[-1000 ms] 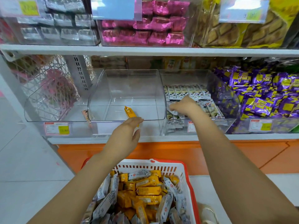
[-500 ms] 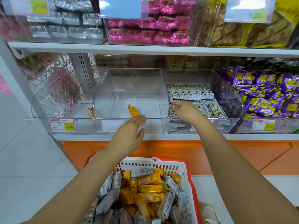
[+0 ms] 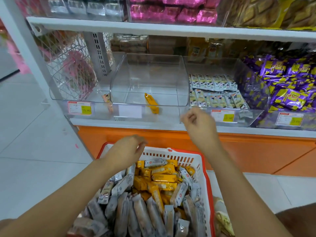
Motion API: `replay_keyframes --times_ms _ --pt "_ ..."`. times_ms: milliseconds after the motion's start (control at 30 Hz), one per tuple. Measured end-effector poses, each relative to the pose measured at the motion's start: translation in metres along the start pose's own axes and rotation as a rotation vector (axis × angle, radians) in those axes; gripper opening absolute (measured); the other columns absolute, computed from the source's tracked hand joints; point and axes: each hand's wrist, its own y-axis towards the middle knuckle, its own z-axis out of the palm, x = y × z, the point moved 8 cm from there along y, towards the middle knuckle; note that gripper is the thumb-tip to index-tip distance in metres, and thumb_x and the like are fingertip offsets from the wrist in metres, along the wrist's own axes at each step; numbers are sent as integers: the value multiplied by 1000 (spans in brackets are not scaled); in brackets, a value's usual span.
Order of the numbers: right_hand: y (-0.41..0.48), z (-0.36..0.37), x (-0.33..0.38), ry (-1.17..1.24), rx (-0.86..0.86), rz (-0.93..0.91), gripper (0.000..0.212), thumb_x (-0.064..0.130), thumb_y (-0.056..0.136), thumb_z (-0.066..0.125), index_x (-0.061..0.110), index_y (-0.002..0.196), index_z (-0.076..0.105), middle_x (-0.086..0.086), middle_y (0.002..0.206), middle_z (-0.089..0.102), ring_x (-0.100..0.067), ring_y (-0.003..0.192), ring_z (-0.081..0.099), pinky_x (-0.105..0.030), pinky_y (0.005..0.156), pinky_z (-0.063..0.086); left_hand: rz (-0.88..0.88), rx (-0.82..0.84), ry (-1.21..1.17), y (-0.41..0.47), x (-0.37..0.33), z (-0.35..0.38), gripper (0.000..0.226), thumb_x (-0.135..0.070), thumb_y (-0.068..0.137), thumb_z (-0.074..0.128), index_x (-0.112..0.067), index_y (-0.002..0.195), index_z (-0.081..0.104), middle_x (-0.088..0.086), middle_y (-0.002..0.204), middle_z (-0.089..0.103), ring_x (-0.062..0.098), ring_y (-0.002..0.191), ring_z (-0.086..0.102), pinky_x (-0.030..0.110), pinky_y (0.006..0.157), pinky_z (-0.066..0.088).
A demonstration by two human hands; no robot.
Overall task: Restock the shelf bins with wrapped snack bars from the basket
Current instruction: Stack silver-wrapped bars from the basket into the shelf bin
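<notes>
A white basket with a red rim (image 3: 203, 161) sits low in front of me, packed with several yellow-wrapped bars (image 3: 162, 177) and grey-wrapped bars (image 3: 140, 214). One yellow bar (image 3: 151, 103) lies alone in the clear middle bin (image 3: 150, 79) on the lower shelf. To its right, another clear bin (image 3: 253, 117) holds several white-and-black bars (image 3: 215, 93). My left hand (image 3: 127, 149) hovers over the basket's far rim, fingers loosely curled, holding nothing. My right hand (image 3: 200, 124) hangs in front of the shelf edge, fingers loosely curled and empty.
A clear bin at the left (image 3: 80, 106) holds one pale bar (image 3: 106, 100). Purple-wrapped snacks (image 3: 287, 86) fill the far-right bin. The upper shelf (image 3: 153, 29) carries silver, pink and yellow packs. An orange base panel (image 3: 256, 151) runs below the shelf. White floor tiles lie to the left.
Both hands have drawn back from the bins toward me. My left hand let go of the yellow bar, which now lies in the middle bin, and dropped to the basket rim.
</notes>
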Motion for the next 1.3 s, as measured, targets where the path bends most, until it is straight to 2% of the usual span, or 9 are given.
replay_keyframes --times_ms 200,400,533,767,900,1000,1100,1200,1300 --pt "-88 119 -101 -340 633 320 24 31 97 51 10 101 62 -7 95 68 -21 89 63 -33 79 50 -220 286 201 -49 70 75 26 -27 99 41 -14 107 62 5 103 67 18 88 62 29 79 50" --pt "-134 135 -169 -455 609 585 29 23 97 47 14 70 53 0 73 57 -18 72 59 -22 45 32 -383 317 94 -77 87 106 34 -34 96 44 -13 121 55 4 94 66 19 79 61 27 63 46" --pt "-142 140 -177 -447 629 626 32 35 99 42 13 87 62 2 79 58 -15 70 51 -24 54 35 -449 330 52 -72 94 110 32 -38 93 50 -9 105 57 0 77 57 18 74 59 30 63 49" --pt "-144 147 -174 -199 525 773 45 31 89 66 13 55 42 -1 50 42 -13 42 41 -23 38 28 -554 408 31 -64 100 111 36 -46 85 65 -14 96 53 1 83 57 16 78 57 26 63 46" --pt "-154 147 -185 65 445 933 25 19 81 76 6 68 59 -10 64 62 -18 51 55 -25 50 44 -627 446 -96 -60 108 107 35 -39 80 73 -21 70 45 -2 76 46 10 66 47 20 57 38" --pt "-155 151 -185 119 411 914 32 24 81 76 8 63 55 -9 58 57 -19 48 52 -26 49 40 -702 501 -344 -59 102 100 39 -35 86 68 -7 112 62 11 102 60 20 98 61 24 68 49" --pt "-151 155 -174 90 403 858 46 26 84 73 14 53 41 1 44 40 -12 36 38 -21 39 27 -781 460 -975 -59 83 97 68 -23 85 68 -2 143 37 14 147 38 29 137 34 38 103 39" --pt "-152 155 -168 112 404 867 34 23 85 72 7 61 53 2 46 48 -10 39 47 -21 40 35 -688 491 -1268 -55 69 93 87 -28 69 81 -8 143 39 2 136 47 19 120 44 44 114 22" --pt "-146 152 -158 292 362 894 28 17 83 74 -8 86 62 -16 70 63 -26 60 67 -42 67 59 -631 534 -1475 -54 48 86 58 -21 78 75 -4 130 54 15 130 57 26 113 57 42 105 42"
